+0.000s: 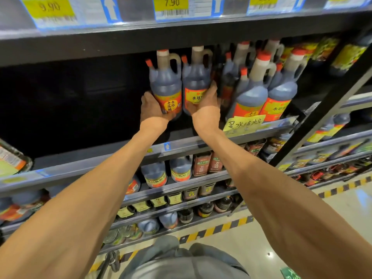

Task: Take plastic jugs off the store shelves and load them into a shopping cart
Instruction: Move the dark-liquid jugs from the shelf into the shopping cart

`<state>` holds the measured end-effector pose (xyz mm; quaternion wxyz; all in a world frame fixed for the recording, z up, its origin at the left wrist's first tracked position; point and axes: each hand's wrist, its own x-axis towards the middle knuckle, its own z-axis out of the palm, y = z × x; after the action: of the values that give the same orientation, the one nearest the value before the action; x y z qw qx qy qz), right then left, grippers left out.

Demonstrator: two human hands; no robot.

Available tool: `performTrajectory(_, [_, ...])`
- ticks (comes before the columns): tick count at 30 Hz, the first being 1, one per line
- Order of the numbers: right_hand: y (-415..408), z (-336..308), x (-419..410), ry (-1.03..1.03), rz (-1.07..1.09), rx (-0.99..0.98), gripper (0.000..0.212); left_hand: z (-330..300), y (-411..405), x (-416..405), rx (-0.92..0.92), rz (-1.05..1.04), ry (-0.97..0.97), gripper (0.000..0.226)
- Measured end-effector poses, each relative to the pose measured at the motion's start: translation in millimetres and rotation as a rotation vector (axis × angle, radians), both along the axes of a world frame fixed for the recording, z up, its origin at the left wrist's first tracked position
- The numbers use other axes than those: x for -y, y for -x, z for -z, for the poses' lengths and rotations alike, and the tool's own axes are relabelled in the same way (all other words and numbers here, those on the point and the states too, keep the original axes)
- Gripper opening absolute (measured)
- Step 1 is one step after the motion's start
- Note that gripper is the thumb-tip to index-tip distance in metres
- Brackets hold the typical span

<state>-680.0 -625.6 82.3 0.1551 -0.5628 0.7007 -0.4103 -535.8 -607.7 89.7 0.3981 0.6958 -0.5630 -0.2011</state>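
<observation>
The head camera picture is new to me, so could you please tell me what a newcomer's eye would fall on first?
First come the two bare arms reaching up the middle of the picture, the left hand and the right hand each curled round the lower body of a dark jug, the left jug and the right jug, side by side on the shelf. To their left the shelf lies dark; to their right stand more jugs with red caps.

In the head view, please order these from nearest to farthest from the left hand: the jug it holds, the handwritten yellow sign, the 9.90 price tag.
1. Jug: gripped by the left hand itself.
2. Handwritten yellow sign: to the right, on the same shelf's edge, beyond the right hand.
3. 9.90 price tag: upper left, on the shelf above.
</observation>
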Motion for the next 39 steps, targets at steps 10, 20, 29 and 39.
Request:
performTrajectory(10, [-14, 0, 24, 0.020, 0.189, -0.297, 0.103, 3, 7, 32, 0.092, -0.012, 0.027, 0.082])
performTrajectory(20, [-6, 4, 41, 0.089, 0.232, -0.431, 0.093, 13, 8, 52, 0.108, 0.008, 0.074, 0.078])
performTrajectory(29, [-6, 2, 38, 0.041, 0.143, -0.494, 0.099, 19, 6, 62, 0.107, 0.026, 0.105, 0.076])
performTrajectory(39, [-10, 7, 50, 0.070, 0.221, -0.473, 0.089, 20, -3, 63, 0.075, 0.088, 0.126, 0.074])
